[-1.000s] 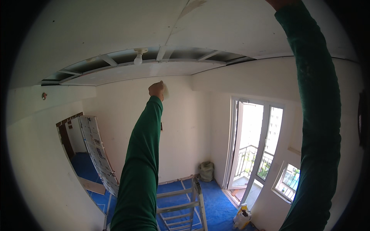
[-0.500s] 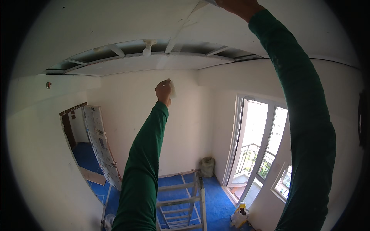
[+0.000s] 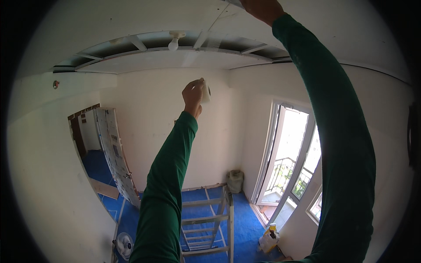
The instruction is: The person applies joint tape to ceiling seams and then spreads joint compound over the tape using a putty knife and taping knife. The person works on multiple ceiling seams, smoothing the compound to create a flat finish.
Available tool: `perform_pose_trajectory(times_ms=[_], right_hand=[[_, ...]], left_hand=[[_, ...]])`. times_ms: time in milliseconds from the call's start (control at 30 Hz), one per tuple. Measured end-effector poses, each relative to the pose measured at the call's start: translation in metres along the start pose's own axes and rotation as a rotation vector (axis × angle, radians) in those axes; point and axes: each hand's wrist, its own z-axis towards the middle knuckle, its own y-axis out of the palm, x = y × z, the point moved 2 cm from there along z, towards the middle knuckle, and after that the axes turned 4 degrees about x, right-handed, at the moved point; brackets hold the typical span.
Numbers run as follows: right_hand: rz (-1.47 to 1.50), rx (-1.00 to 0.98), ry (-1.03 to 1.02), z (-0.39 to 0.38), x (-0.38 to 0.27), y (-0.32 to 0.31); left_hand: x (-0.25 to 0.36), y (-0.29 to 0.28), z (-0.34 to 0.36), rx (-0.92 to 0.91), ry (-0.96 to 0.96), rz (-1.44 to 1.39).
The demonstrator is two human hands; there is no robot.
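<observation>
While the left hand (image 3: 191,96) pinches a pale roll (image 3: 206,93) before the far wall (image 3: 210,149), the right hand (image 3: 263,11) is up by the ceiling (image 3: 153,17) — I can't tell if its fingers grip. If the left fingers slip, the roll could fall by the ladder (image 3: 231,228).

Single head-worn fisheye, upright, set high near the ceiling (image 3: 153,19), facing across the room to the far wall (image 3: 219,144), taking in blue floor (image 3: 247,223) below. Green sleeves (image 3: 164,188) close to lens, left hand (image 3: 192,93) farther out, wall well beyond.
</observation>
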Motion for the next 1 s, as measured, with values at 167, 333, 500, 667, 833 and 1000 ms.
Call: perform_pose_trajectory(times_ms=[167, 333, 500, 667, 833, 1000], right_hand=[[-0.006, 0.008, -0.016, -0.004, -0.011, 0.034], [0.012, 0.010, 0.003, -0.007, -0.024, 0.062], [0.012, -0.156, 0.118, -0.007, -0.033, 0.078], [0.021, -0.085, 0.041, -0.001, -0.032, 0.078], [0.088, -0.112, 0.053, 0.000, -0.030, 0.078], [0.240, 0.069, 0.079, -0.005, -0.025, 0.065]], left_hand=[[0.023, 0.006, -0.010, -0.059, 0.035, 0.007], [0.044, 0.010, -0.024, -0.097, 0.103, 0.000], [0.048, 0.011, -0.035, -0.172, 0.188, 0.068], [0.044, 0.011, -0.039, -0.185, 0.313, 0.110], [0.038, 0.011, -0.029, -0.161, 0.371, 0.228], [0.036, 0.008, -0.010, -0.067, 0.459, 0.381]])
